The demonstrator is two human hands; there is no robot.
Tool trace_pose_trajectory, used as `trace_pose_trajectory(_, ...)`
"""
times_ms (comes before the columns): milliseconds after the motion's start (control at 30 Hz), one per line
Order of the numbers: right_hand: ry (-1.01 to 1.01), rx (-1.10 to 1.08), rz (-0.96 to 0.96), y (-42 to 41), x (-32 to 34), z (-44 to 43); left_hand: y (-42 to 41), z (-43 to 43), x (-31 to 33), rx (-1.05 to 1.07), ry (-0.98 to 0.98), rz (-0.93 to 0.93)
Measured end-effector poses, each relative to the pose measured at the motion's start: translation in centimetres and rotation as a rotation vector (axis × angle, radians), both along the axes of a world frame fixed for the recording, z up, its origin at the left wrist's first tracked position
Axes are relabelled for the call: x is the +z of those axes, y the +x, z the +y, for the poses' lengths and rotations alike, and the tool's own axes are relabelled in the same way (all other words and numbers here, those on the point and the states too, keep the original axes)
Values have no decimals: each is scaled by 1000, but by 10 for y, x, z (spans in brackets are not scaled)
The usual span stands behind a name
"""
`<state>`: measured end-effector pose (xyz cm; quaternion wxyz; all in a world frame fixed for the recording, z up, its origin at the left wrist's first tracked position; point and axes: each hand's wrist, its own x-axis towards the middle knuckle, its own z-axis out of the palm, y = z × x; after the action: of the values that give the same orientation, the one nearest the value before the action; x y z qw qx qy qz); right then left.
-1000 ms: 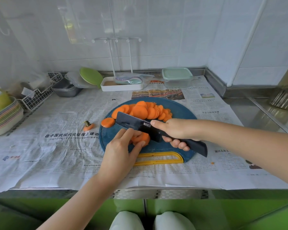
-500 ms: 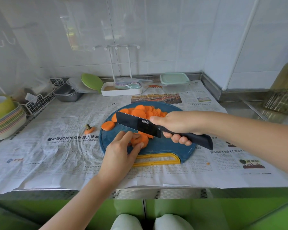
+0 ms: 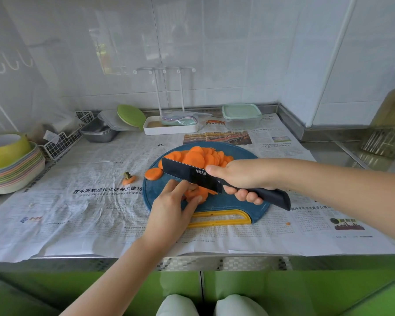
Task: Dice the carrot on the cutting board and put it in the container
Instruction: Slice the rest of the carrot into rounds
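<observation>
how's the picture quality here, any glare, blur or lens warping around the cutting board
Head view: soft even daylight, a bright window reflection glaring on the wall tiles; head view: knife and carrot slices in sharp focus, the blade's label readable; head view: the wide-angle lens bows the counter edge and stretches the bottle at the right border, which looks soft.
</observation>
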<state>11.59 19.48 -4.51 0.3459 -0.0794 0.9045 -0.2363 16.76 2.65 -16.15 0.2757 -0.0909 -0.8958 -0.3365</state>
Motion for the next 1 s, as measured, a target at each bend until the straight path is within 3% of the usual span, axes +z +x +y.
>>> trace_pose_trajectory(433,170,10,12,-2,-4,-18,-3,-2,-3,-26,64,12)
trace_pose_trajectory(1000,51,-3,27,-6,-43,-18,-3,-1,-3,-28,71,41)
